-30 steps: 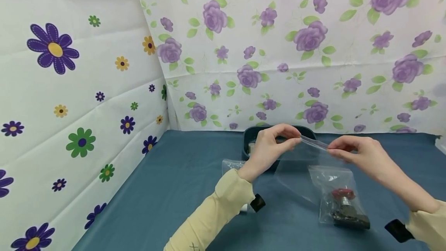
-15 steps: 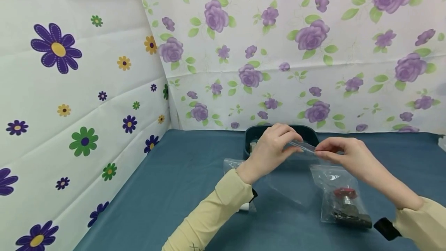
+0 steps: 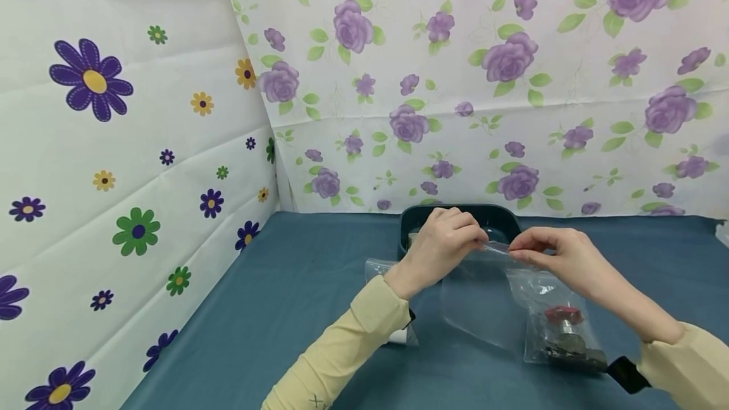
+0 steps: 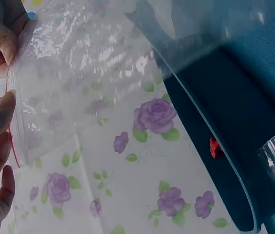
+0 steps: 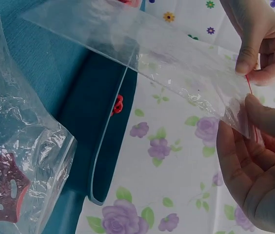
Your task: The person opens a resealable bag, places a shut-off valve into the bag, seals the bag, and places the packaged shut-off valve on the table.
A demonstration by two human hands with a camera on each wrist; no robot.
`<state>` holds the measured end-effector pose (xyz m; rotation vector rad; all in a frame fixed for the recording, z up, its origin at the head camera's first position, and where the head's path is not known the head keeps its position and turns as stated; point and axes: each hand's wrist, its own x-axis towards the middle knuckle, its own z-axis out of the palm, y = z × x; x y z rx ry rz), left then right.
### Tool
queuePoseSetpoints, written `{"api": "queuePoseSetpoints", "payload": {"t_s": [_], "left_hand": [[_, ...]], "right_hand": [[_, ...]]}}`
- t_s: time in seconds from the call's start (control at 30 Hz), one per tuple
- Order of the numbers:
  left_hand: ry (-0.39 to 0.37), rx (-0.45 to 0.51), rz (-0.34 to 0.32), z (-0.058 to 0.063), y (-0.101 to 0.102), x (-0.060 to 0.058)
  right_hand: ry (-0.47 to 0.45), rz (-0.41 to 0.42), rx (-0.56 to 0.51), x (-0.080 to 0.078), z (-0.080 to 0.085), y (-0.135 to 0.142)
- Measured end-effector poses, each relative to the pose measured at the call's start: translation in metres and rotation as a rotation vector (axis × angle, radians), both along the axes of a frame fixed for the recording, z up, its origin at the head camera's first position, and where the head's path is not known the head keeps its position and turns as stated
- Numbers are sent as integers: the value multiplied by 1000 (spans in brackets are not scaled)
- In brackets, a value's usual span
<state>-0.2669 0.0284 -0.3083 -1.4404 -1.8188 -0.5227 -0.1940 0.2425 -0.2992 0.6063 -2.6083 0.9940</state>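
Note:
A clear zip-lock bag (image 3: 484, 302) hangs between my hands over the table; nothing shows inside it. My left hand (image 3: 438, 245) pinches one part of its top edge between thumb and fingers. Close beside it, my right hand (image 3: 569, 255) pinches the other end of that edge. A red line runs along the bag's seal (image 4: 13, 141) in the left wrist view, with both thumbs against it. Below my right hand lies another clear bag (image 3: 532, 280), holding a dark metal valve with a red handle (image 3: 564, 316).
Behind my hands stands a dark blue-green bin (image 3: 504, 212); a small red part (image 5: 118, 105) shows in it in the right wrist view. Partly hidden by my left arm lies a clear bag (image 3: 377, 267) with a white piece (image 3: 400, 336). Flowered cloth (image 3: 398, 81) hangs behind the table.
My right hand has moved left, nearer to my left hand. The pinched top edge has come slightly lower, and less of it shows between my fingers. The bags on the table stay put.

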Motion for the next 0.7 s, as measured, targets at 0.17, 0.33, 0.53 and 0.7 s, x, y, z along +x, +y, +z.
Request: {"api": "queuePoseSetpoints", "payload": {"t_s": [0.17, 0.33, 0.53, 0.7], "left_hand": [[38, -11, 15, 1, -2, 1], [68, -48, 36, 2, -2, 2], [117, -66, 51, 1, 0, 5], [150, -77, 43, 1, 2, 8]], "right_hand": [[-95, -7, -21, 1, 3, 0], [-110, 7, -7, 1, 6, 0], [-33, 31, 87, -1, 5, -2], [53, 63, 108, -3, 0, -7]]}}
